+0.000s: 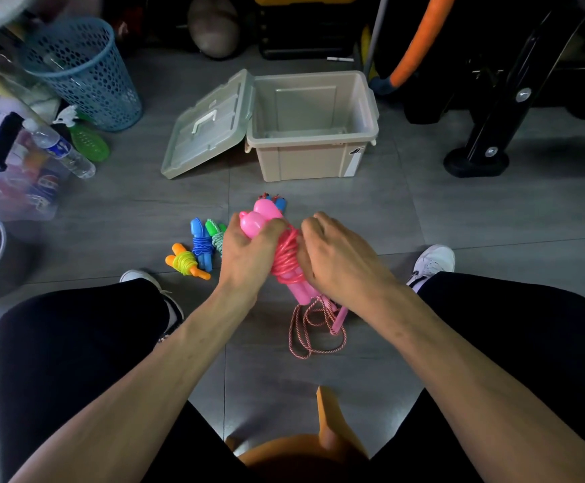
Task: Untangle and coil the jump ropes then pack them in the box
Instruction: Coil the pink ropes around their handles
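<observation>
The pink jump rope (286, 252) is being gripped at its handles by the left hand (249, 252), steadying the coil, while its cord is being pinched by the right hand (333, 252); the box (313, 162) is waiting open at twelve o'clock.

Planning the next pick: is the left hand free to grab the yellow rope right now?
Probably not yet. The left hand grips the pink rope bundle's handles; the yellow rope lies unobstructed on the floor nearby.
</observation>
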The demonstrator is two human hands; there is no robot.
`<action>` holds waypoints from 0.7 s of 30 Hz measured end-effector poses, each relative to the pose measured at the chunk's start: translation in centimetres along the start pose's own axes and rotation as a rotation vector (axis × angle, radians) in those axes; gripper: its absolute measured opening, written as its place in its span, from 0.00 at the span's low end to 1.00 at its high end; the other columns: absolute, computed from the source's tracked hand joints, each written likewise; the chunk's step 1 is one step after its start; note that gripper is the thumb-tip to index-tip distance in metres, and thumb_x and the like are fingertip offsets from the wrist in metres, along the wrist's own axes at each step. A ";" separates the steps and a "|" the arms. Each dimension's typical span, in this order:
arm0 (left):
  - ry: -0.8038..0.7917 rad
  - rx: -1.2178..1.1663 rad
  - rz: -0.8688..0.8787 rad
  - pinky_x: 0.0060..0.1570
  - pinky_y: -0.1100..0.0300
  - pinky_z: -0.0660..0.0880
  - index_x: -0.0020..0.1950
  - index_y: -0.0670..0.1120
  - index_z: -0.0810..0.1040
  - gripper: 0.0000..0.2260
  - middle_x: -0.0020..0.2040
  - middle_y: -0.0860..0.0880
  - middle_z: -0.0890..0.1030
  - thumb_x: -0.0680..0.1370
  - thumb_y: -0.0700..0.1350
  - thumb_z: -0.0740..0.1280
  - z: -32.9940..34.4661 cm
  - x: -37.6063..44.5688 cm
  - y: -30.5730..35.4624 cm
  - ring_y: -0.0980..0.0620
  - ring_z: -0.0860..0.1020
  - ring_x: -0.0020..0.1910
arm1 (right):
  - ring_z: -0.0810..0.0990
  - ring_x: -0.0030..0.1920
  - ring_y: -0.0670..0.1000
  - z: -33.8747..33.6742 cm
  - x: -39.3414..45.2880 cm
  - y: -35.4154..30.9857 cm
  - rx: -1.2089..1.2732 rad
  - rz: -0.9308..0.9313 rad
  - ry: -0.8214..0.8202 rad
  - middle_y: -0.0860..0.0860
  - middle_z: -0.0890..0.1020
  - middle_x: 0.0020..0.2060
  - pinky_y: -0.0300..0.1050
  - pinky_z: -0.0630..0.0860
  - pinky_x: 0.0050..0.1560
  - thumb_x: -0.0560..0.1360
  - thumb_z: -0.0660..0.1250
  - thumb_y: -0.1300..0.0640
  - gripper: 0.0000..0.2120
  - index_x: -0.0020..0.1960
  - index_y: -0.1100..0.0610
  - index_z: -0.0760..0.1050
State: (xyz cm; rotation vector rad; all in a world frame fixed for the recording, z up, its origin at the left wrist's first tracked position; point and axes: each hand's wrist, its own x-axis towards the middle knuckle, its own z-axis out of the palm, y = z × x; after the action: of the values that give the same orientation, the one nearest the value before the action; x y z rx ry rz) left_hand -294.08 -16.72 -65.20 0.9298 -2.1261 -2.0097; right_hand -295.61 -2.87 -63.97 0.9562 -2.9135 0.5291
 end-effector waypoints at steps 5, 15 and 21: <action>0.010 0.111 0.124 0.35 0.58 0.76 0.47 0.44 0.74 0.13 0.38 0.47 0.81 0.67 0.50 0.67 0.2 0.0 -0.2 0.51 0.81 0.37 | 0.66 0.32 0.53 -0.4 0.5 0.2 0.349 0.103 -0.066 0.48 0.69 0.33 0.46 0.60 0.36 0.79 0.58 0.57 0.13 0.38 0.53 0.59; 0.091 0.267 0.196 0.35 0.62 0.71 0.52 0.41 0.73 0.12 0.40 0.49 0.78 0.73 0.45 0.70 0.5 1.8 -1.1 0.54 0.76 0.37 | 0.71 0.29 0.51 -0.5 0.0 -0.4 0.697 0.293 -0.198 0.50 0.75 0.27 0.52 0.72 0.36 0.77 0.59 0.60 0.11 0.36 0.57 0.70; 0.080 0.221 0.193 0.31 0.69 0.70 0.50 0.46 0.72 0.11 0.39 0.52 0.79 0.72 0.46 0.71 0.3 2.5 -1.3 0.56 0.78 0.35 | 0.64 0.29 0.49 0.4 -0.2 0.0 0.958 0.399 -0.119 0.50 0.67 0.26 0.49 0.63 0.34 0.77 0.57 0.60 0.14 0.33 0.56 0.65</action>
State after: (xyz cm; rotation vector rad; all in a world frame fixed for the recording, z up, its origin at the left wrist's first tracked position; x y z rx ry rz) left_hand -295.71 -17.57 -67.30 0.7797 -2.3273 -1.6469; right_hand -295.46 -2.88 -64.34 0.3820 -2.8994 2.0502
